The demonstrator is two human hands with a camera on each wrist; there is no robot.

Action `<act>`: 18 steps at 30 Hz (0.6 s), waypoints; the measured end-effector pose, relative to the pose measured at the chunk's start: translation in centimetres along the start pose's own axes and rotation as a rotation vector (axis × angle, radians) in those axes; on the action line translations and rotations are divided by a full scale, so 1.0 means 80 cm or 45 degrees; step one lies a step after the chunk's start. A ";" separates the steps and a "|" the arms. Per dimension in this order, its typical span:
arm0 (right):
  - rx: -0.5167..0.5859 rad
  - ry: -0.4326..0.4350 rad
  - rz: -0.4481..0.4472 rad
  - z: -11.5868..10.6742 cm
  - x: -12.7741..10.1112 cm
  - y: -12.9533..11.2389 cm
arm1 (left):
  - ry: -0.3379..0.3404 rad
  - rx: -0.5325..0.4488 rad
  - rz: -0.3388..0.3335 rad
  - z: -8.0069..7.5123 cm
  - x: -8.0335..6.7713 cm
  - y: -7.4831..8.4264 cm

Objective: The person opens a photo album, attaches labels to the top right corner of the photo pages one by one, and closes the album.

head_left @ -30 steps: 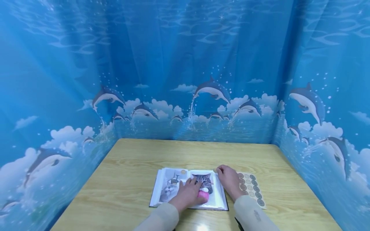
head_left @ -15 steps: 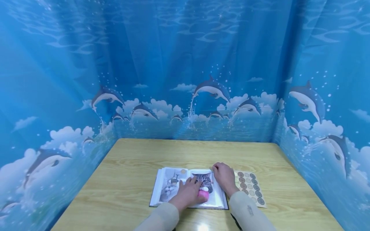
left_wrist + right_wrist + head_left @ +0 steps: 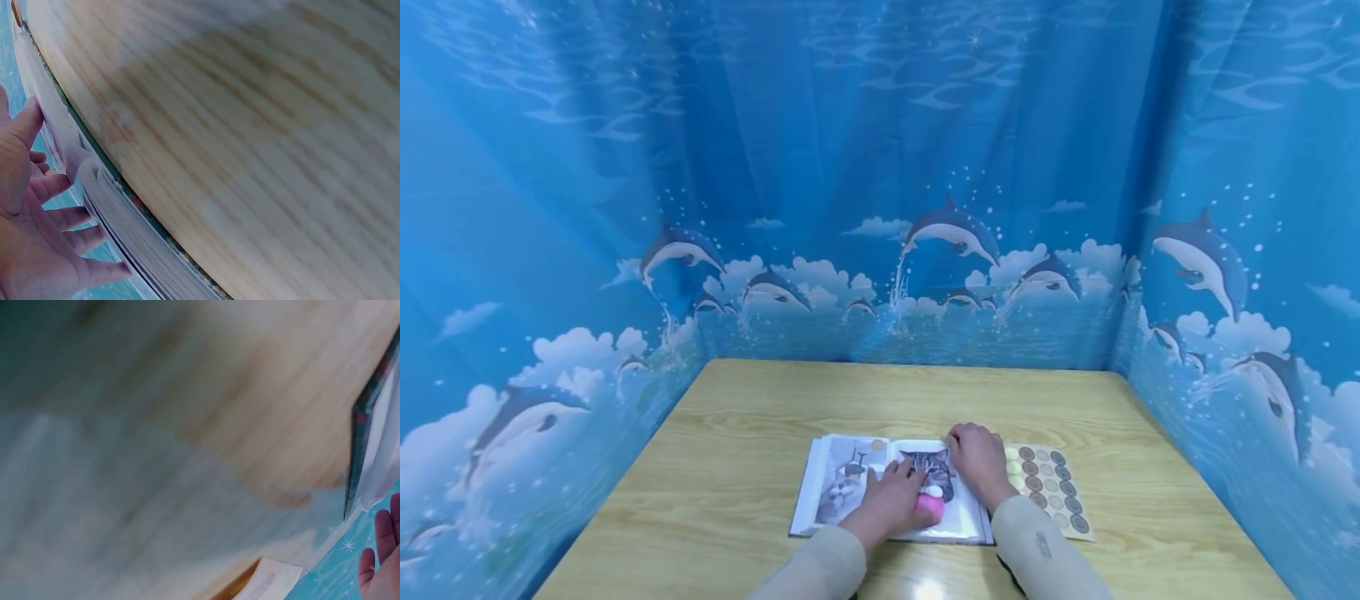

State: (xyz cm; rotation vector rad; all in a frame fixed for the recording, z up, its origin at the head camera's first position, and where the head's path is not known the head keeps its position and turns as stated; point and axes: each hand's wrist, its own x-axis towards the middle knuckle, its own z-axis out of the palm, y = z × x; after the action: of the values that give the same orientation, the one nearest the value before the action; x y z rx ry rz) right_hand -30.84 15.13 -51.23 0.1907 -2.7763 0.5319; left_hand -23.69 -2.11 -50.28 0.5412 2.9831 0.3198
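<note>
The photo album lay open at the near middle of the wooden table, its right page showing a cat picture. It looked like a thick block of plastic-sleeved pages: probably fairly heavy, stiff at the cover, but slick and floppy leaf by leaf, so best steadied with a flat palm and lifted by the cover edge.

The left hand rested palm down across the album's gutter, fingers fairly straight and spread toward 12 o'clock; something small and pink sat under its thumb side at 3 o'clock, though whether the thumb pinched it could not be told. In the left wrist view the fingers were relaxed and apart beside the page stack.

The right hand lay at the right page's upper corner, fingers curled down onto the page; whether they pinched anything could not be told. A sticker sheet of round dots lay just beside it at 3 o'clock.
</note>
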 end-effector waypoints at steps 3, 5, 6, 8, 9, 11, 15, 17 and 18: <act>-0.007 -0.004 -0.021 0.001 -0.001 -0.001 | 0.005 0.010 0.004 -0.001 0.000 0.000; -0.001 -0.008 -0.034 0.002 -0.003 -0.001 | 0.004 0.010 0.005 0.000 0.000 -0.001; -0.001 -0.008 -0.044 0.003 -0.003 -0.001 | 0.005 0.008 0.006 0.000 0.000 0.000; -0.002 -0.012 -0.063 0.004 -0.005 -0.001 | 0.005 0.004 0.004 0.000 0.001 0.000; -0.006 -0.012 -0.075 0.005 -0.005 -0.001 | 0.004 0.002 0.003 0.000 0.001 0.000; -0.015 -0.006 -0.093 0.005 -0.007 -0.001 | 0.002 0.000 0.001 0.000 0.001 0.001; -0.038 -0.008 -0.120 0.005 -0.009 -0.002 | -0.001 0.003 0.000 -0.002 0.000 0.001; -0.055 -0.020 -0.131 0.005 -0.011 -0.003 | 0.001 0.009 0.001 -0.001 -0.001 0.001; -0.067 -0.028 -0.138 0.005 -0.012 -0.003 | 0.004 0.015 0.003 -0.001 -0.001 0.002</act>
State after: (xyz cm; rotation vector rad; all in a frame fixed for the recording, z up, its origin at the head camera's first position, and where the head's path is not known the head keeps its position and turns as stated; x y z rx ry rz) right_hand -30.03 14.81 -51.80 0.3348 -2.7779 0.4314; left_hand -23.57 -2.06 -50.15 0.5455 2.9899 0.3035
